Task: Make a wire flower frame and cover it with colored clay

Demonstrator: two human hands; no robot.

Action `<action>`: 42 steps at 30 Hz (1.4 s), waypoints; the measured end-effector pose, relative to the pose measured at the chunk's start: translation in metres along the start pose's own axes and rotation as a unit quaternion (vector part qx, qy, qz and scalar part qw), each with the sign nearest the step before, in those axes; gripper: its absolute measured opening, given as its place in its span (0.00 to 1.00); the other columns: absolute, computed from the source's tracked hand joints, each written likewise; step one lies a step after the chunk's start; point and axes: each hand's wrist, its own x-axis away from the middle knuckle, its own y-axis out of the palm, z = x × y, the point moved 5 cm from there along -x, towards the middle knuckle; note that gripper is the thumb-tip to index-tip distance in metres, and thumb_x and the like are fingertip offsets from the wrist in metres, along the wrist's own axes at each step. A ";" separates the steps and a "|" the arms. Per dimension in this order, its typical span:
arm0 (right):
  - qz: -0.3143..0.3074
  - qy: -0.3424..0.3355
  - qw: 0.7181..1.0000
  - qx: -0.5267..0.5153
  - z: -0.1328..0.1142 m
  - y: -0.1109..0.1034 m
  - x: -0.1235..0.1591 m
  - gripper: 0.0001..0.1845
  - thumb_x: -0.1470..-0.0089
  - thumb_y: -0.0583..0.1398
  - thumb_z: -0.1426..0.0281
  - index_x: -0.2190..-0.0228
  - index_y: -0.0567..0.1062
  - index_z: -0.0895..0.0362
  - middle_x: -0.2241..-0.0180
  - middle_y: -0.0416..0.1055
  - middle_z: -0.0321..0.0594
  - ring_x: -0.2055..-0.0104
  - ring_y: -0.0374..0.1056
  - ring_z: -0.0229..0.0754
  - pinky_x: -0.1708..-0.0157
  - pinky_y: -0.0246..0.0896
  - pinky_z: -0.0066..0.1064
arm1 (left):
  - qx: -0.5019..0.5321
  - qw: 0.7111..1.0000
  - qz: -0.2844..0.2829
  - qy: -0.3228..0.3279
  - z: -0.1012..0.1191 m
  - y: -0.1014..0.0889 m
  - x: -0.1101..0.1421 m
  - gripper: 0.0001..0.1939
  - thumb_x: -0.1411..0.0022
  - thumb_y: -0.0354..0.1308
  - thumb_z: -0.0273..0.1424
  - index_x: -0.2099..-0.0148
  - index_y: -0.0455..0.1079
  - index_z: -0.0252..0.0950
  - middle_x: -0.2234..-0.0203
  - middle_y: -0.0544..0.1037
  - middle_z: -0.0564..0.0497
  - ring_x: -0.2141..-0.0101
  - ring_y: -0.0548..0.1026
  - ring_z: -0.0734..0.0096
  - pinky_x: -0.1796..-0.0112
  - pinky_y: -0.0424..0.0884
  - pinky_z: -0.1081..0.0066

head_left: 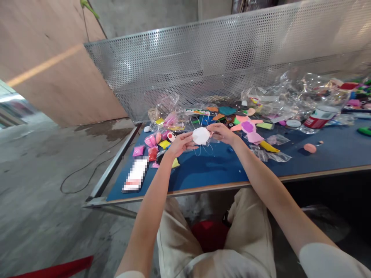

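Note:
A flat white rounded piece (201, 136) is held up above the blue table, between my two hands. Thin clear strands or wires loop out above and below it. My left hand (182, 144) grips its left edge, with some fingers stretched underneath. At the right edge, the fingertips of my right hand (222, 133) pinch the piece, and a small pinkish bit shows beside them. Just right of my right hand lies a pink foam figure with a purple oval (248, 127). Small colored packets, including a yellow one (164, 144) and a red one (153, 153), lie left of my left hand.
A blurred-out phone-like rectangle (135, 174) lies at the table's (203, 175) left front. Clear plastic bags (278, 98) and colored pieces crowd the back. A plastic bottle with a red label (319, 116) and a pink ball (310, 148) are rightward. A perforated metal panel (185, 65) stands behind.

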 end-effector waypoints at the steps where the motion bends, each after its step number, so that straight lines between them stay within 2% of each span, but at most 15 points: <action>1: -0.019 0.014 1.000 0.006 0.001 0.003 0.000 0.22 0.56 0.74 0.53 0.76 0.77 0.58 0.85 0.66 0.29 0.88 0.42 0.24 0.88 0.33 0.26 | -0.022 1.000 0.001 -0.015 -0.003 0.000 -0.001 0.30 0.58 0.81 0.42 0.55 0.81 0.34 0.67 0.85 0.45 0.67 0.85 0.58 0.64 0.84 0.60; 4: -0.011 0.023 1.000 0.016 0.001 0.007 -0.001 0.19 0.56 0.75 0.56 0.75 0.80 0.59 0.82 0.70 0.31 0.87 0.47 0.25 0.87 0.38 0.25 | -0.075 0.996 0.006 -0.040 -0.012 0.001 -0.005 0.27 0.56 0.80 0.44 0.60 0.80 0.31 0.70 0.84 0.43 0.69 0.85 0.57 0.67 0.83 0.62; 7: 0.026 0.015 1.000 -0.001 0.001 0.008 -0.002 0.18 0.59 0.77 0.58 0.73 0.83 0.57 0.76 0.77 0.36 0.80 0.63 0.30 0.81 0.58 0.24 | -0.088 0.995 0.035 -0.022 -0.014 -0.001 -0.008 0.29 0.61 0.81 0.47 0.64 0.80 0.31 0.69 0.84 0.43 0.68 0.84 0.59 0.67 0.83 0.64; 10: 0.001 0.043 0.999 0.001 0.005 0.010 -0.003 0.20 0.60 0.78 0.59 0.67 0.86 0.56 0.67 0.82 0.42 0.70 0.74 0.38 0.71 0.72 0.29 | -0.111 0.992 0.057 0.007 -0.012 -0.003 -0.009 0.27 0.60 0.80 0.47 0.63 0.82 0.32 0.68 0.84 0.45 0.69 0.82 0.65 0.66 0.82 0.66; 13: -0.009 0.051 0.997 0.049 0.008 0.008 -0.003 0.20 0.62 0.78 0.60 0.66 0.87 0.56 0.68 0.82 0.43 0.71 0.73 0.38 0.71 0.73 0.31 | -0.149 0.987 0.050 0.021 -0.010 -0.002 -0.010 0.23 0.57 0.79 0.46 0.65 0.83 0.33 0.71 0.83 0.47 0.72 0.79 0.69 0.67 0.81 0.69; 18: 0.018 -0.015 0.992 0.124 0.001 0.009 -0.003 0.16 0.61 0.77 0.58 0.73 0.86 0.56 0.73 0.80 0.40 0.73 0.71 0.38 0.74 0.67 0.30 | -0.183 0.982 0.035 0.044 -0.006 0.001 -0.009 0.20 0.61 0.80 0.40 0.69 0.81 0.33 0.75 0.80 0.52 0.74 0.76 0.73 0.69 0.78 0.72; 24: 0.019 -0.050 0.987 0.150 0.001 0.021 -0.006 0.17 0.61 0.76 0.56 0.74 0.85 0.56 0.73 0.80 0.40 0.73 0.70 0.38 0.73 0.63 0.30 | -0.233 0.965 0.072 0.091 -0.002 -0.006 -0.004 0.18 0.56 0.79 0.41 0.74 0.76 0.34 0.80 0.73 0.55 0.80 0.69 0.79 0.80 0.66 0.79; 27: 0.041 -0.070 0.979 0.185 0.004 0.018 -0.008 0.19 0.58 0.75 0.53 0.71 0.85 0.56 0.71 0.80 0.41 0.72 0.71 0.41 0.70 0.65 0.32 | -0.209 0.970 0.091 0.088 -0.003 -0.009 -0.006 0.19 0.56 0.78 0.42 0.71 0.78 0.34 0.79 0.75 0.55 0.79 0.71 0.78 0.79 0.69 0.79; 29: 0.101 -0.112 0.959 0.241 0.000 0.011 -0.007 0.19 0.52 0.72 0.52 0.67 0.85 0.55 0.67 0.81 0.43 0.68 0.72 0.43 0.65 0.68 0.35 | -0.163 0.974 0.134 0.087 -0.004 -0.013 -0.008 0.22 0.58 0.78 0.44 0.68 0.79 0.34 0.77 0.77 0.53 0.76 0.75 0.74 0.75 0.74 0.76; 30: 0.148 -0.146 0.938 0.278 -0.004 0.007 -0.005 0.19 0.48 0.70 0.52 0.64 0.84 0.54 0.63 0.82 0.44 0.65 0.73 0.45 0.61 0.69 0.38 | -0.137 0.973 0.162 0.093 -0.003 -0.015 -0.008 0.24 0.59 0.78 0.46 0.66 0.79 0.34 0.75 0.79 0.53 0.75 0.76 0.73 0.73 0.77 0.74; 32: 0.245 -0.221 0.875 0.355 -0.014 0.003 0.003 0.19 0.42 0.66 0.53 0.58 0.82 0.53 0.55 0.80 0.47 0.55 0.73 0.50 0.51 0.68 0.44 | -0.099 0.965 0.209 0.120 -0.001 -0.019 -0.008 0.27 0.59 0.78 0.47 0.62 0.80 0.34 0.71 0.81 0.51 0.72 0.79 0.70 0.70 0.79 0.71; 34: 0.287 -0.273 0.817 0.419 -0.020 0.007 0.010 0.17 0.37 0.61 0.55 0.56 0.81 0.52 0.52 0.79 0.47 0.48 0.71 0.53 0.45 0.64 0.48 | -0.087 0.958 0.231 0.146 0.000 -0.019 -0.007 0.27 0.57 0.77 0.47 0.59 0.80 0.35 0.68 0.82 0.51 0.69 0.80 0.69 0.67 0.80 0.69; 36: 0.259 -0.288 0.798 0.461 -0.019 0.018 0.012 0.16 0.33 0.57 0.58 0.54 0.80 0.52 0.55 0.79 0.46 0.48 0.72 0.53 0.43 0.62 0.49 | -0.092 0.954 0.233 0.165 0.001 -0.018 -0.006 0.26 0.54 0.76 0.46 0.56 0.80 0.37 0.65 0.82 0.51 0.66 0.80 0.69 0.64 0.80 0.70; 39: 0.193 -0.277 0.801 0.494 -0.013 0.036 0.009 0.18 0.33 0.56 0.61 0.47 0.78 0.52 0.55 0.81 0.45 0.49 0.72 0.54 0.42 0.60 0.49 | -0.114 0.948 0.232 0.185 0.001 -0.014 -0.004 0.21 0.50 0.75 0.44 0.58 0.79 0.39 0.65 0.82 0.54 0.62 0.79 0.71 0.61 0.77 0.73; 42: 0.177 -0.264 0.798 0.512 -0.009 0.049 0.008 0.23 0.34 0.57 0.64 0.40 0.74 0.51 0.50 0.81 0.45 0.45 0.69 0.55 0.40 0.57 0.51 | -0.128 0.948 0.217 0.195 0.002 -0.008 -0.002 0.17 0.49 0.74 0.45 0.63 0.79 0.39 0.70 0.80 0.56 0.65 0.78 0.74 0.63 0.76 0.76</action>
